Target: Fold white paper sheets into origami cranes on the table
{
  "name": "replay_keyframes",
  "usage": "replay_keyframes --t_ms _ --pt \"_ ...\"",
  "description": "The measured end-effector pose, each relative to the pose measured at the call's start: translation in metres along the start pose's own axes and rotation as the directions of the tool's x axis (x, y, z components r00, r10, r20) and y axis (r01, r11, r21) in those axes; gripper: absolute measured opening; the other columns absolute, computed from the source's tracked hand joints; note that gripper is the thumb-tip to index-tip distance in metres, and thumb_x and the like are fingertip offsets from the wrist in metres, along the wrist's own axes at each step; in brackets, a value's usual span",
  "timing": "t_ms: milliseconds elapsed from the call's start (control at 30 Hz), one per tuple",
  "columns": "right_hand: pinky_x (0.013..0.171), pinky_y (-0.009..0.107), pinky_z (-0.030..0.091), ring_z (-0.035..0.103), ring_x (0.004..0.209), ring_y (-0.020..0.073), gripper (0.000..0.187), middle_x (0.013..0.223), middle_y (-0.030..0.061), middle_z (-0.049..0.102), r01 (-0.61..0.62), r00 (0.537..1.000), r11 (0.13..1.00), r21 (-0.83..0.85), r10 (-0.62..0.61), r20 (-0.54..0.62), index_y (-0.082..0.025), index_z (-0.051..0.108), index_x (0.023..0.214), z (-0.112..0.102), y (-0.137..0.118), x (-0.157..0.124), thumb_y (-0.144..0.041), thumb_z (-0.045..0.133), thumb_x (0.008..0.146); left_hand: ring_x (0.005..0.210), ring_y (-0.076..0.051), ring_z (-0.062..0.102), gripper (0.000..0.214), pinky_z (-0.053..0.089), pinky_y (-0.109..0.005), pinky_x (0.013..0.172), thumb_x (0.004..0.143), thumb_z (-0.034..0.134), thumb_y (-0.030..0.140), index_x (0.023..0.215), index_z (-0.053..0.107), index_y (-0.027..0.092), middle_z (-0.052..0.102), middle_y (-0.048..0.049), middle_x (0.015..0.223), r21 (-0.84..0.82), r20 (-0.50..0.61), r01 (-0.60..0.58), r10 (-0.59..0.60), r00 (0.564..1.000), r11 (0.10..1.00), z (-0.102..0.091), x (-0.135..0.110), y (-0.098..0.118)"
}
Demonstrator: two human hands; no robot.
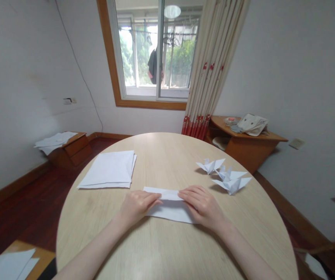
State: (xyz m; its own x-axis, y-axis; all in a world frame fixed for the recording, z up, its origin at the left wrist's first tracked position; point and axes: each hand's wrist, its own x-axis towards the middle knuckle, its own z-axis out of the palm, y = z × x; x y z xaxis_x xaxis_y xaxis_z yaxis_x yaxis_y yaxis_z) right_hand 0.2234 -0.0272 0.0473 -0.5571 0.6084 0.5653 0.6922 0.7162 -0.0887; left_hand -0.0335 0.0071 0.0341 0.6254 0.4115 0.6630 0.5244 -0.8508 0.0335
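Observation:
A white sheet of paper (171,212) lies on the round table in front of me, its far edge folded over toward me as a flap. My left hand (140,204) is closed on the left part of the flap, thumb and fingers pinching the fold. On the flap's right part, my right hand (201,202) grips in the same way, its fingers pressed together. Both hands partly cover the sheet's sides. Beyond my right hand stand several folded paper cranes (232,184), close together. To the far left rests a stack of white paper (109,169).
The round wooden table (161,249) fills the middle. Behind it on the right, a corner cabinet (249,149) carries a cloth bag (252,124). More paper lies on a low drawer unit (78,149) at the left and on a surface at the lower left. A curtain (211,58) hangs beside the window.

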Motion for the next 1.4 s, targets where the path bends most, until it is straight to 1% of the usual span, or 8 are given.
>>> replay_keyframes --t_ms 133,233,367,467,600,800,1100,1400 --pt "0.086 0.043 0.047 0.063 0.092 0.0218 0.029 0.1 0.0082 0.072 -0.002 0.996 0.999 -0.051 -0.002 -0.092 -0.02 0.066 0.109 -0.001 0.0 0.001 -0.014 0.045 0.09 0.073 -0.016 0.07 0.024 0.054 -0.025 0.065 0.096 0.046 0.027 0.107 0.066 0.018 0.074 -0.0062 0.084 0.023 -0.063 0.005 -0.004 0.998 1.0 -0.005 0.002 0.001" --pt "0.09 0.044 0.044 0.062 0.093 0.0218 0.027 0.097 0.0067 0.072 -0.032 0.987 0.996 -0.088 0.018 -0.161 -0.021 0.067 0.106 -0.002 0.0 0.001 -0.014 0.046 0.089 0.071 -0.015 0.068 0.025 0.053 -0.023 0.064 0.095 0.045 0.02 0.112 0.064 0.018 0.072 -0.0054 0.082 0.024 -0.147 0.007 -0.003 0.989 1.0 -0.007 0.003 0.001" --pt "0.089 0.043 0.044 0.062 0.085 0.021 0.025 0.086 0.0045 0.072 -0.069 0.973 0.991 -0.115 0.041 -0.225 -0.022 0.067 0.1 -0.004 -0.002 0.002 -0.015 0.046 0.09 0.076 -0.015 0.066 0.029 0.053 -0.023 0.066 0.095 0.046 0.016 0.122 0.057 0.02 0.07 -0.006 0.087 -0.059 -0.218 0.01 -0.022 0.976 0.998 -0.007 0.003 0.001" --pt "0.087 0.041 0.045 0.06 0.08 0.0206 0.024 0.082 0.0045 0.071 -0.071 0.96 0.988 -0.134 0.032 -0.278 -0.02 0.065 0.106 -0.003 -0.003 0.002 -0.014 0.048 0.09 0.087 -0.015 0.066 0.035 0.054 -0.023 0.074 0.095 0.044 0.012 0.129 0.052 0.021 0.069 -0.0075 0.097 -0.121 -0.24 0.02 -0.049 0.97 0.992 -0.006 0.0 0.002" --pt "0.087 0.041 0.045 0.059 0.084 0.0213 0.034 0.089 0.0055 0.07 -0.07 0.953 0.987 -0.145 0.023 -0.304 -0.021 0.059 0.12 -0.002 -0.002 0.001 -0.012 0.047 0.089 0.096 -0.015 0.064 0.042 0.053 -0.024 0.081 0.094 0.044 0.009 0.133 0.047 0.024 0.065 -0.0076 0.106 -0.134 -0.253 0.044 -0.077 0.964 0.99 -0.005 -0.003 0.002" --pt "0.088 0.04 0.044 0.057 0.094 0.0236 0.045 0.1 0.0074 0.068 -0.073 0.957 0.986 -0.15 0.027 -0.288 -0.022 0.055 0.128 0.001 0.0 -0.002 -0.008 0.043 0.087 0.097 -0.016 0.062 0.042 0.053 -0.025 0.082 0.091 0.044 0.005 0.128 0.052 0.023 0.06 -0.0083 0.109 -0.117 -0.232 0.064 -0.09 0.968 0.991 -0.005 -0.002 0.002" --pt "0.094 0.043 0.041 0.051 0.113 0.0241 0.052 0.12 0.0095 0.062 -0.072 0.962 0.982 -0.176 0.022 -0.271 -0.021 0.047 0.134 0.008 -0.004 0.0 -0.005 0.04 0.085 0.107 -0.024 0.053 0.034 0.049 -0.039 0.088 0.087 0.048 0.007 0.116 0.058 0.021 0.057 -0.0109 0.119 0.042 -0.192 0.083 -0.074 0.979 0.996 0.0 0.002 -0.002" --pt "0.105 0.05 0.03 0.043 0.123 0.0262 0.032 0.135 0.0092 0.053 -0.082 0.997 0.976 -0.2 0.08 -0.019 -0.02 0.058 0.12 0.02 -0.007 -0.001 -0.016 0.045 0.09 0.118 -0.027 0.046 0.027 0.044 -0.046 0.096 0.088 0.05 0.014 0.111 0.062 0.02 0.052 -0.0106 0.13 0.062 -0.078 0.162 -0.157 0.985 0.985 0.006 0.001 -0.005"
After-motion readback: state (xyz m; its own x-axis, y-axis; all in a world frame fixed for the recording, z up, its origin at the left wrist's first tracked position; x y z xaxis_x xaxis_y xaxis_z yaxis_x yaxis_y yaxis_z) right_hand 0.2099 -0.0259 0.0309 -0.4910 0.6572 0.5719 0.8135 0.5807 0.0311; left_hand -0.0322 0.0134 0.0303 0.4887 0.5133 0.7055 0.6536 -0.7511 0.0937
